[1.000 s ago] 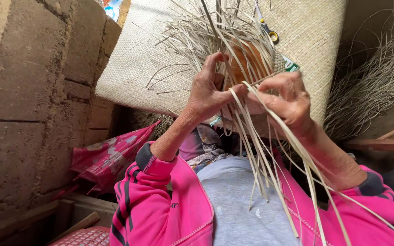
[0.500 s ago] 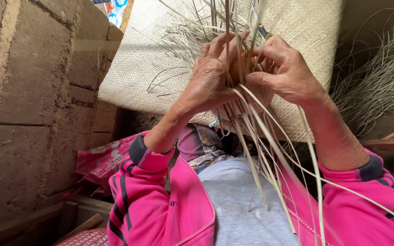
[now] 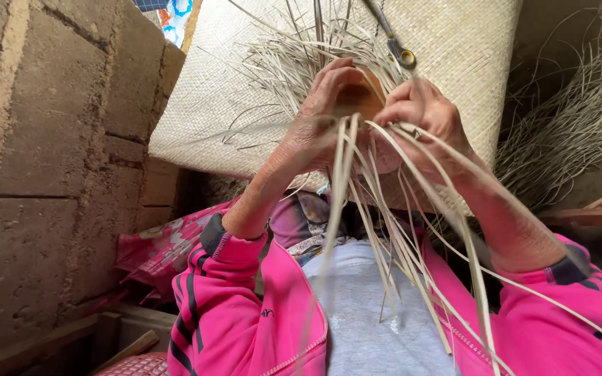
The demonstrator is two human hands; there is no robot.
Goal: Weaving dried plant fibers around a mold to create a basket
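My left hand point(image 3: 318, 118) and my right hand point(image 3: 426, 115) are raised close together in front of me, both closed around a bunch of long pale straw strips point(image 3: 384, 230) and a small half-woven piece point(image 3: 357, 97) between them. The strips hang down over my grey shirt and pink sleeves. Behind the hands stands a large woven straw mat point(image 3: 245, 83) with loose strip ends sticking out at its top. Metal scissors point(image 3: 398, 45) show just above my right hand, in front of the mat.
A rough block wall point(image 3: 43, 160) fills the left side. Loose dry straw point(image 3: 573, 132) is heaped at the right above a wooden bar point(image 3: 593, 212). A pink patterned bag point(image 3: 165, 247) lies low at the left, near a wooden frame point(image 3: 71, 338).
Both hands have risen slightly with the straw bunch and drawn closer together. My right hand's fingers have curled over the woven piece.
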